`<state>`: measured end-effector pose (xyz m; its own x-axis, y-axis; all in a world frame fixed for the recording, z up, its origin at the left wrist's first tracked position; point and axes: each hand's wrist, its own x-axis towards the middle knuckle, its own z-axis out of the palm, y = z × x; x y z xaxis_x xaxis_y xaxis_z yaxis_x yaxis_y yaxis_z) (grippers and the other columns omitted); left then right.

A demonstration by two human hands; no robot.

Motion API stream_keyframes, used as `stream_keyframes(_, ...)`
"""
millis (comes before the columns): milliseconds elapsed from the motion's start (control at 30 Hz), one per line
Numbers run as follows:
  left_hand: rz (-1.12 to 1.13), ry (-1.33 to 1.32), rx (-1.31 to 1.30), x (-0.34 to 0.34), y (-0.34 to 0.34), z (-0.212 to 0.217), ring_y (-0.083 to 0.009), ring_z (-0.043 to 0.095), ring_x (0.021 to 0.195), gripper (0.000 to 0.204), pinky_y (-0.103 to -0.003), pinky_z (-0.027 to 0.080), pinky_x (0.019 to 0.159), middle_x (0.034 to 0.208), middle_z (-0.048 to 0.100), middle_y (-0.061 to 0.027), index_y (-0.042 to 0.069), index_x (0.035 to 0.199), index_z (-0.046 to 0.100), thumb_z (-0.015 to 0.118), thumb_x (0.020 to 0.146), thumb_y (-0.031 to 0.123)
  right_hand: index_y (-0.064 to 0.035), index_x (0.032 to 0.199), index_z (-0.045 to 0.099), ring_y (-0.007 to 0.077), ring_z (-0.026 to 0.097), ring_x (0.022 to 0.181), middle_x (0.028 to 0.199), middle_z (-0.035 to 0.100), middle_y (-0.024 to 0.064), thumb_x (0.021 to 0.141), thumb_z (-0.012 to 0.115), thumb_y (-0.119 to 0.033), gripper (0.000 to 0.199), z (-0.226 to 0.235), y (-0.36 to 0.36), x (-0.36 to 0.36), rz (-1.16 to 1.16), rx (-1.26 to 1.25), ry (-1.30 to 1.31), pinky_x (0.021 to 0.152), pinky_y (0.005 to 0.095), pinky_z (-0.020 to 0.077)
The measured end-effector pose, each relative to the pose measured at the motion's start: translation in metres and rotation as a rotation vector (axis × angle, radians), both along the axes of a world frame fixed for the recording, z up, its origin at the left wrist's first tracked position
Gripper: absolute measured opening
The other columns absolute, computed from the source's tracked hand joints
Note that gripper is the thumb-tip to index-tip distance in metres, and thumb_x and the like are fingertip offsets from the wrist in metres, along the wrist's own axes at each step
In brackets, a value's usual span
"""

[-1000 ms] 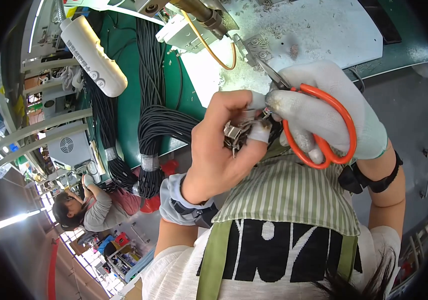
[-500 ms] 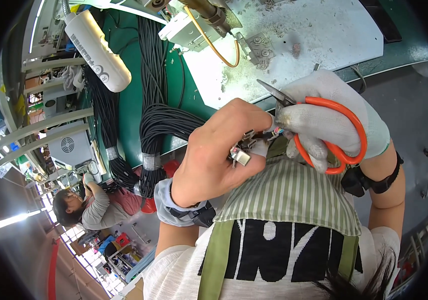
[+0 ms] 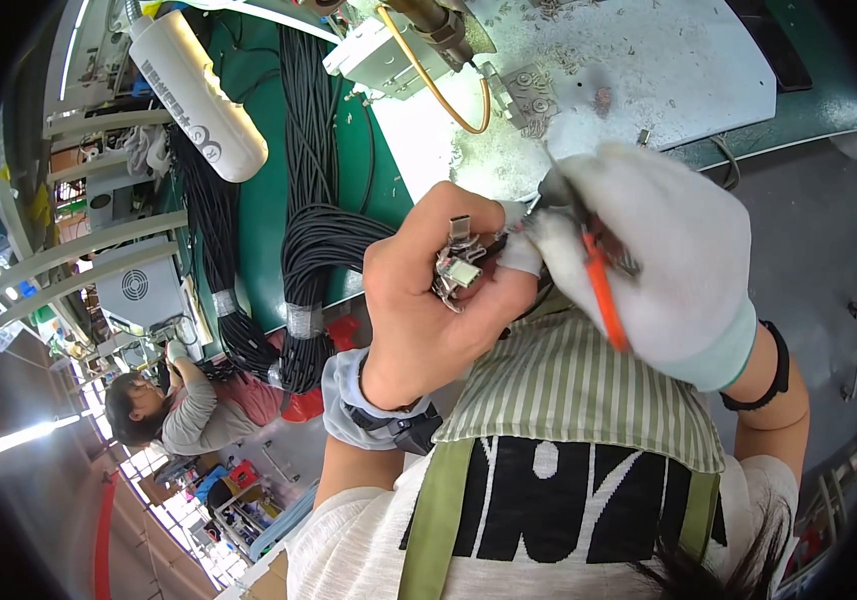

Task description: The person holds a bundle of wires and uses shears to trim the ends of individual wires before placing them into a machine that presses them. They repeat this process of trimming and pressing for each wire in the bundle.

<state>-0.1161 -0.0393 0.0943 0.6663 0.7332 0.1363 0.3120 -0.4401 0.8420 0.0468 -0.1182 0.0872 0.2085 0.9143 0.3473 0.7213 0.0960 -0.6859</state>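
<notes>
My left hand point(image 3: 424, 320) is bare apart from pale covers on the thumb tip and a fingertip. Its fingers are closed around several small metal connector shells point(image 3: 462, 271), which stick out of the fist. Thumb and forefinger pinch a dark cable end, where small wires show only faintly. My right hand point(image 3: 684, 250), in a white glove, grips orange-handled scissors point(image 3: 604, 292). The blades point(image 3: 561, 190) point up and away, and they are blurred. The gloved fingertips meet the left fingertips at the cable end. The glove hides most of the scissor handles.
Thick bundles of black cable point(image 3: 334, 235) lie on the green bench point(image 3: 389, 175) to the left. Ahead stands a machine point(image 3: 439, 35) over a pale plate point(image 3: 669, 65) strewn with scraps. A white lamp point(image 3: 199, 95) hangs left; a co-worker point(image 3: 189, 410) sits beyond.
My right hand has turned over and moved left with the scissors, bringing its fingertips against my left ones. The left fist has rotated slightly, and the connectors have shifted with it.
</notes>
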Motion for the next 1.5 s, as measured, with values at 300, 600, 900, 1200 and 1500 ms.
stream_keyframes(300,0.020,0.038,0.073,0.003,-0.002,-0.005,-0.0032,0.048,0.055,0.024,-0.019,0.041,0.051,0.064,0.055,-0.0021,0.002,0.086,0.056,0.071,0.066,0.000,-0.0080,0.090,0.063,0.0205,0.057,0.061,0.063,0.050,0.0023,0.066,0.072,-0.013,0.026,-0.005,-0.015,-0.002,0.035,-0.036,-0.469,0.089,0.0372,0.0493)
stream_keyframes(600,0.159,-0.147,-0.080,0.005,-0.010,-0.009,-0.0033,0.051,0.057,0.029,-0.018,0.042,0.052,0.072,0.058,-0.0019,0.001,0.091,0.056,0.071,0.066,0.000,-0.0044,0.086,0.063,0.0206,0.055,0.051,0.059,0.052,0.0064,0.072,0.069,-0.009,0.015,-0.009,-0.019,0.008,0.184,-0.114,-0.014,0.053,0.0311,0.0462)
stream_keyframes(900,-0.102,-0.217,0.107,-0.001,0.004,-0.024,-0.0006,0.047,0.057,0.030,-0.016,0.038,0.051,0.076,0.060,0.0006,0.001,0.095,0.055,0.070,0.070,0.000,-0.0060,0.079,0.058,0.0259,0.054,0.048,0.059,0.055,0.0078,0.076,0.068,-0.013,0.013,-0.018,-0.019,-0.015,0.099,-0.040,0.351,0.046,0.0334,0.0432)
stream_keyframes(1200,0.134,-0.076,-0.152,0.004,-0.005,-0.014,0.0014,0.043,0.058,0.021,-0.015,0.034,0.052,0.069,0.055,0.0035,0.001,0.090,0.057,0.069,0.073,-0.002,-0.0029,0.092,0.063,0.0254,0.059,0.058,0.069,0.059,0.0098,0.071,0.067,-0.003,0.022,-0.034,-0.009,-0.015,-0.042,0.085,-0.162,0.055,0.0331,0.0467)
stream_keyframes(1500,0.224,-0.086,-0.426,0.005,0.018,-0.026,0.0010,0.040,0.053,0.009,-0.016,0.028,0.046,0.064,0.049,0.0061,0.002,0.085,0.059,0.064,0.078,-0.001,-0.0014,0.076,0.052,0.0280,0.051,0.048,0.056,0.047,0.0124,0.083,0.062,-0.017,0.020,-0.040,-0.010,-0.011,0.083,-0.103,0.557,0.047,0.0329,0.0393)
